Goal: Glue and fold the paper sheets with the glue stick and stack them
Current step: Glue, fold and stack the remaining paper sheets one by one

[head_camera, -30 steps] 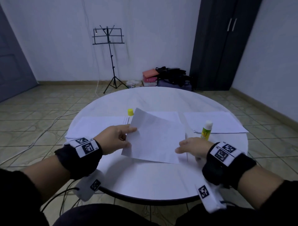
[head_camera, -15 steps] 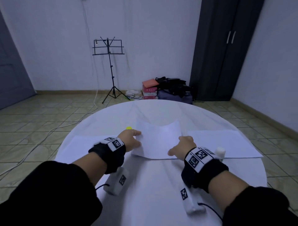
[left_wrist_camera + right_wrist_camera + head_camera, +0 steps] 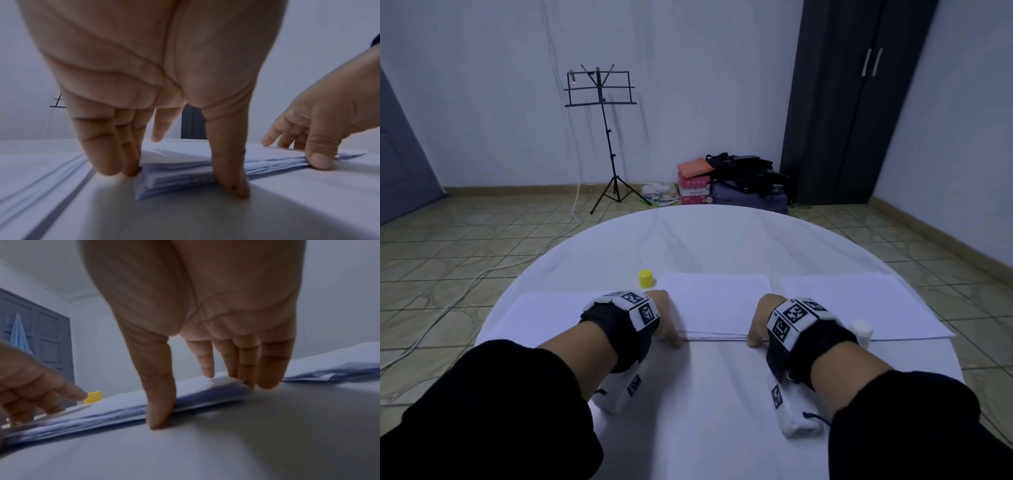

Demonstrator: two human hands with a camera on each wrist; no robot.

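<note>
A stack of folded white sheets lies flat in the middle of the round table. My left hand is at its near left corner, thumb straight against the front edge and fingers straight against the left side of the stack. My right hand mirrors this at the near right corner, its thumb pressing the front edge of the stack. The glue stick stands uncapped just behind my right wrist. Its yellow cap sits by the stack's far left corner.
A pile of flat sheets lies left of the stack and another pile right of it. On the floor beyond the table are a music stand, bags and boxes, and a dark wardrobe.
The folded sheet my left hand held up a second ago now lies on the middle stack. Both hands moved forward and down to its near corners.
</note>
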